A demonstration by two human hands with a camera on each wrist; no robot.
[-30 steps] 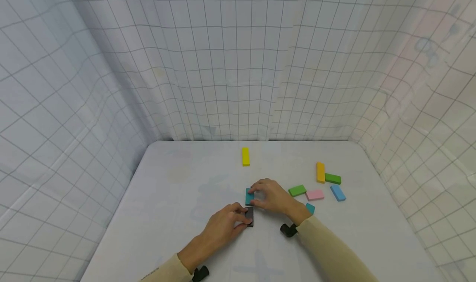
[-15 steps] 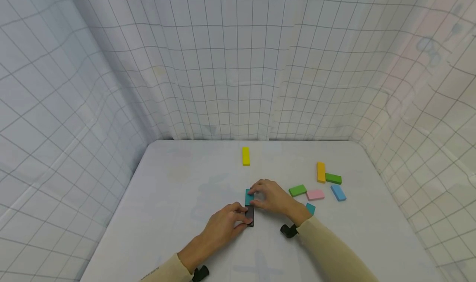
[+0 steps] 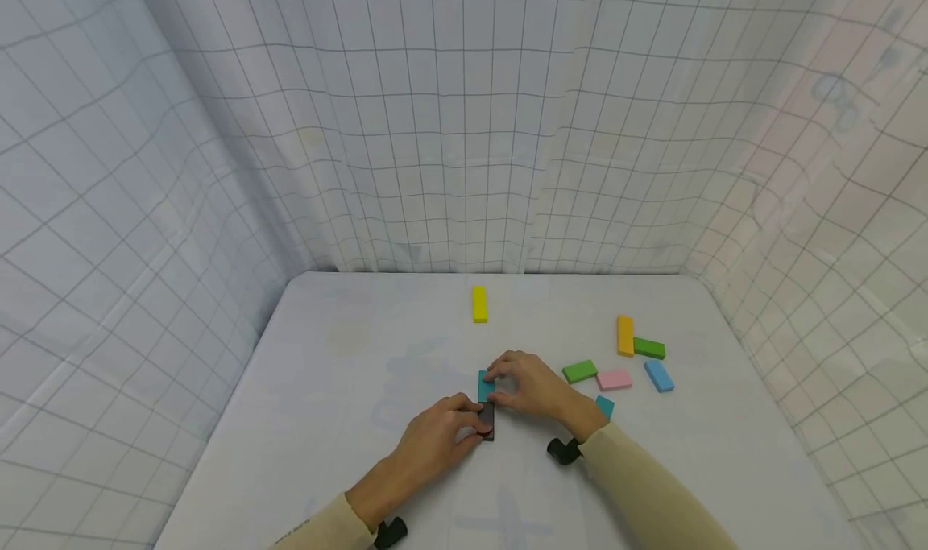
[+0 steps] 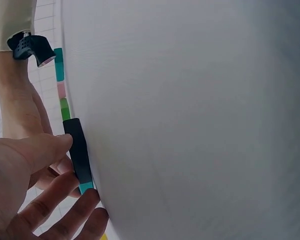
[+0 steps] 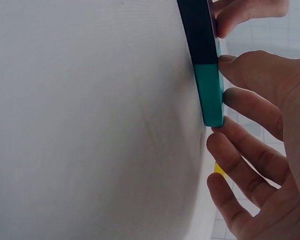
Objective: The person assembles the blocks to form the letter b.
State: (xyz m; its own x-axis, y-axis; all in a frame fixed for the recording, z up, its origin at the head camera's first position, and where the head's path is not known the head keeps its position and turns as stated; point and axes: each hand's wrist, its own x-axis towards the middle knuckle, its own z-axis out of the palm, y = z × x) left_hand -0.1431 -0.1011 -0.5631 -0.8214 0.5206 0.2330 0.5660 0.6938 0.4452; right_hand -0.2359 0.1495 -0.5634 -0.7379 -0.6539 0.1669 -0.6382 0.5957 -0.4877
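In the head view a black block [image 3: 489, 418] and a teal block [image 3: 484, 389] lie end to end on the white table, the teal one farther away. My left hand [image 3: 437, 439] holds the black block between thumb and fingers, with the thumb at its near end in the left wrist view. My right hand [image 3: 531, 387] pinches the teal block; in the right wrist view its thumb and a finger touch the teal block's [image 5: 210, 95] upper edge, and another fingertip sits at its far end. The two blocks meet flush there.
A yellow block [image 3: 479, 304] lies farther back. To the right are an orange block [image 3: 625, 336], two green blocks [image 3: 580, 372], a pink block [image 3: 614, 380] and a blue block [image 3: 659, 375]. A second teal block [image 3: 605, 407] is partly behind the right wrist. Gridded curtains surround the table.
The teal block has slid slightly toward the black block, and the thin gap between their ends has closed. Both hands have stayed nearly in place.
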